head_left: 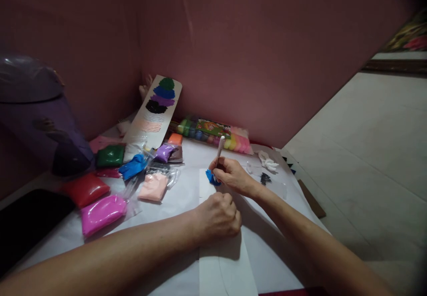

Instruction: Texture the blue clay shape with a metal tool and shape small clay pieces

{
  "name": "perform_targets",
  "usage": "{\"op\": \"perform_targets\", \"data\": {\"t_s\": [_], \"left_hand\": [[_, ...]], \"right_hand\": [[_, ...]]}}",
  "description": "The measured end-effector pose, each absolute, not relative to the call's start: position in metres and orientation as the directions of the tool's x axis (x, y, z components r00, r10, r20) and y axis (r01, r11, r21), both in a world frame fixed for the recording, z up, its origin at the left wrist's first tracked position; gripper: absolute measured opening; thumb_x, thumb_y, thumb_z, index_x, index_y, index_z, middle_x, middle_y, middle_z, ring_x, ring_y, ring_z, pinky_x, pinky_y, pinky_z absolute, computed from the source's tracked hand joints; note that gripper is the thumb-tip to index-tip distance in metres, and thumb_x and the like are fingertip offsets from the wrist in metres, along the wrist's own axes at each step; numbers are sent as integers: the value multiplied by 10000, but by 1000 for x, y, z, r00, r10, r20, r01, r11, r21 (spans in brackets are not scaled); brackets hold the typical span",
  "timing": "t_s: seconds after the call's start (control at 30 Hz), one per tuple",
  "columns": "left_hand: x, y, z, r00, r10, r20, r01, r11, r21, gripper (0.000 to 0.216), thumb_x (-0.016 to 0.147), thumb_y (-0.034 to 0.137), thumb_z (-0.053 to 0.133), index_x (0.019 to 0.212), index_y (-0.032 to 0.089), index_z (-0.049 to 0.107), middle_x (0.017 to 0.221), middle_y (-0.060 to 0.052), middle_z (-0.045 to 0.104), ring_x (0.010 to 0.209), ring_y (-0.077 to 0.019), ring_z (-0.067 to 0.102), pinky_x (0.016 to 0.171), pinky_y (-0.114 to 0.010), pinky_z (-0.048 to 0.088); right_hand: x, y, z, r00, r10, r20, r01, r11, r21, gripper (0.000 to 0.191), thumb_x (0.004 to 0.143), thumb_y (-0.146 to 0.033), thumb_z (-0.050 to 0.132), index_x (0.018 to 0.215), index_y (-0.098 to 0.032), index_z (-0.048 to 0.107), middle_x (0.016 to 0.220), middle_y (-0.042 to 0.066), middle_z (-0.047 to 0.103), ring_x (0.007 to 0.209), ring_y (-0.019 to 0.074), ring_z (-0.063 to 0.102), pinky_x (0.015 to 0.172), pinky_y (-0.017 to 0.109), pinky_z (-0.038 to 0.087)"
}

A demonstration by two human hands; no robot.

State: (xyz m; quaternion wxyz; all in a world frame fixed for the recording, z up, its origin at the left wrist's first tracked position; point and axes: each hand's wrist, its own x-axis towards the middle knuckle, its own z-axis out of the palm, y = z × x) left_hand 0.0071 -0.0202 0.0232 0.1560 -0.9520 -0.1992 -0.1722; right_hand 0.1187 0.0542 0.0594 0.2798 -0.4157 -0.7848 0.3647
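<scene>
My right hand grips a slim, pale, pen-like tool held nearly upright. Its lower end, partly behind my fingers, meets a small patch of bright blue clay. That patch lies at the far end of a long white board, which has a thin curved line drawn on it. Nearer to me, my left hand rests on the board with its fingers curled closed. Whatever may be inside those fingers is hidden.
Left of the board lie clay packets: pink, red, peach, blue, green. A sample board with coloured patches leans on the wall. Behind sits a multicoloured clay pack; white clay and black bits lie right.
</scene>
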Motion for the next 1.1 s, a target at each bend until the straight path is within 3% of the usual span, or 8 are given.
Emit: {"op": "perform_targets", "data": {"t_s": [0.53, 0.7, 0.9, 1.1], "left_hand": [[7, -20, 22, 854, 330, 403, 441, -869, -225, 176, 872, 118, 460, 719, 137, 545, 669, -83, 607, 600, -195, 530, 461, -309, 318], [7, -20, 22, 860, 338, 382, 437, -874, -212, 143, 829, 87, 488, 707, 140, 540, 667, -79, 603, 592, -203, 529, 448, -313, 316], [6, -20, 24, 863, 359, 355, 443, -876, -191, 111, 815, 91, 502, 722, 132, 549, 684, -94, 614, 607, -202, 540, 461, -313, 335], [7, -20, 24, 866, 348, 358, 436, -877, -201, 116, 827, 105, 495, 727, 130, 550, 683, -92, 613, 608, -198, 538, 476, -315, 342]], "right_hand": [[108, 64, 60, -445, 872, 203, 292, 355, -888, 117, 730, -182, 474, 818, -162, 548, 592, -40, 524, 493, 87, 478, 476, 204, 383], [118, 58, 59, -453, 877, 159, 368, 347, -863, 110, 708, -159, 482, 785, -160, 561, 584, -36, 530, 504, 96, 490, 489, 215, 398], [108, 51, 51, -418, 885, 206, 434, 394, -810, 122, 735, -156, 470, 798, -165, 574, 573, -40, 531, 516, 96, 493, 502, 209, 405], [98, 56, 50, -403, 893, 199, 347, 350, -870, 119, 751, -172, 461, 825, -170, 554, 543, -57, 508, 475, 87, 474, 476, 201, 397]]}}
